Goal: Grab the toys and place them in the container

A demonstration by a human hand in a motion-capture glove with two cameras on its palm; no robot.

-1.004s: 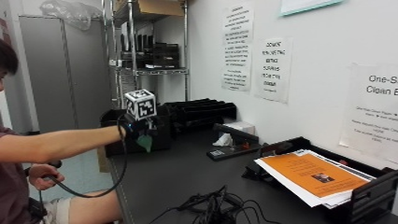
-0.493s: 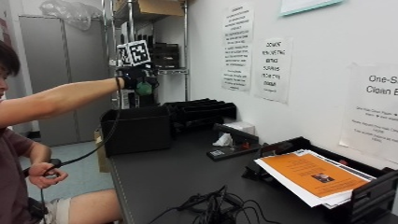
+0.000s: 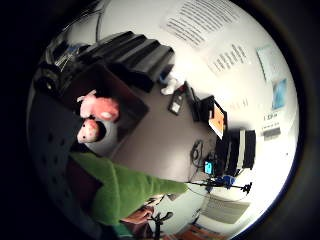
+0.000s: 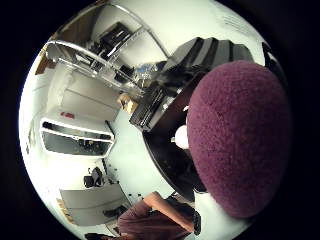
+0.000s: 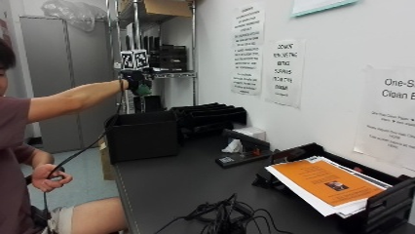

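My gloved right hand (image 5: 134, 79) is raised high above the black container (image 5: 142, 134) at the table's far left end. It grips a green plush toy (image 5: 143, 89), whose green fabric (image 3: 125, 190) hangs close to the palm. A maroon fuzzy ball (image 4: 240, 140) fills much of the thumb side view; I cannot tell whether it belongs to the same toy. Two pink plush toys (image 3: 97, 107) (image 3: 87, 131) lie inside the container (image 3: 131, 117), directly below the hand.
Black stacked trays (image 5: 211, 117) stand behind the container. A tissue box (image 5: 250, 134) and a black device (image 5: 243, 158) lie by the wall. A paper tray with orange sheets (image 5: 330, 183) sits at the right. Cables (image 5: 220, 214) sprawl near the front edge. Metal shelving (image 5: 165, 53) rises behind.
My hand has risen with the green toy from beside the container's front wall to well above it. In the last half second it has hardly moved.
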